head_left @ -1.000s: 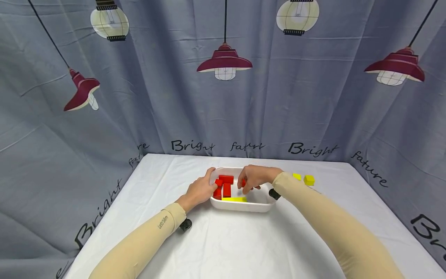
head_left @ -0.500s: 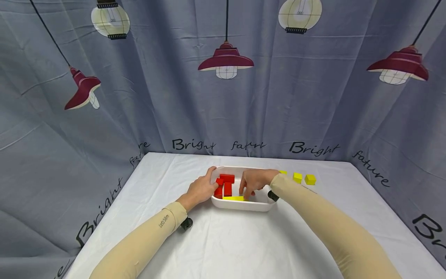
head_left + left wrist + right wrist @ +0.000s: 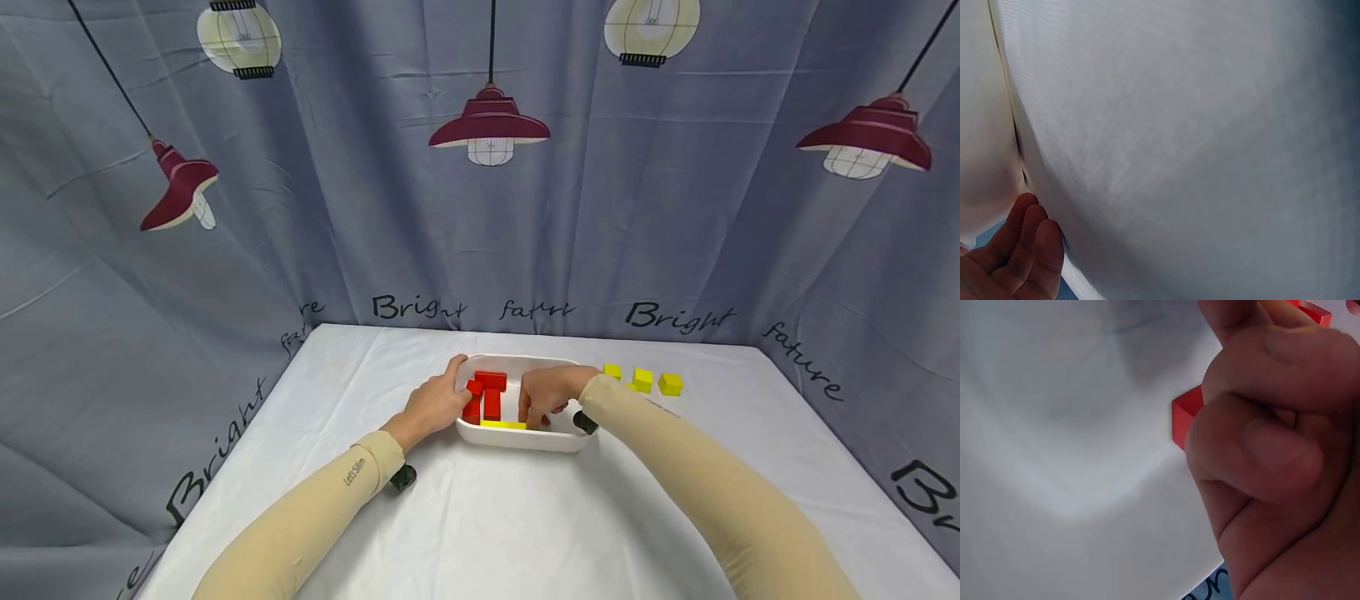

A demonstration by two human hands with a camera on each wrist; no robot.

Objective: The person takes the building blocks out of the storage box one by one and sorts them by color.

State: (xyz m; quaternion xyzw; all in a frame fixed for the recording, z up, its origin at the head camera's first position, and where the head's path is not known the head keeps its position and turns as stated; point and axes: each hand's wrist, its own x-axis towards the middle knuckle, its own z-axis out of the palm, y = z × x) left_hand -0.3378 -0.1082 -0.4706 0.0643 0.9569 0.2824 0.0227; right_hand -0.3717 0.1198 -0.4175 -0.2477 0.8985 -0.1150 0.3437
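Observation:
A white plastic tray (image 3: 525, 440) sits on the table with red and yellow blocks inside. My left hand (image 3: 435, 407) grips its left end, thumb at the rim; the left wrist view shows fingers (image 3: 1047, 250) against the outer wall. Down inside the tray, my right hand (image 3: 549, 390) has its fingers curled round a red block (image 3: 1181, 422), whose end shows past the knuckles. Left of that hand lie a flat red block (image 3: 491, 381), an upright-lying red block (image 3: 492, 405) and other red pieces. A long yellow block (image 3: 502, 425) lies along the front wall.
Several yellow cubes (image 3: 671, 383) stand on the white tablecloth (image 3: 510, 525) right of the tray, partly behind the right sleeve. A grey curtain (image 3: 360, 208) with printed lamps closes off the back and sides.
My right hand has brought the red block lower and toward the tray's front wall, near the yellow block's right end. The left hand has kept its grip on the tray.

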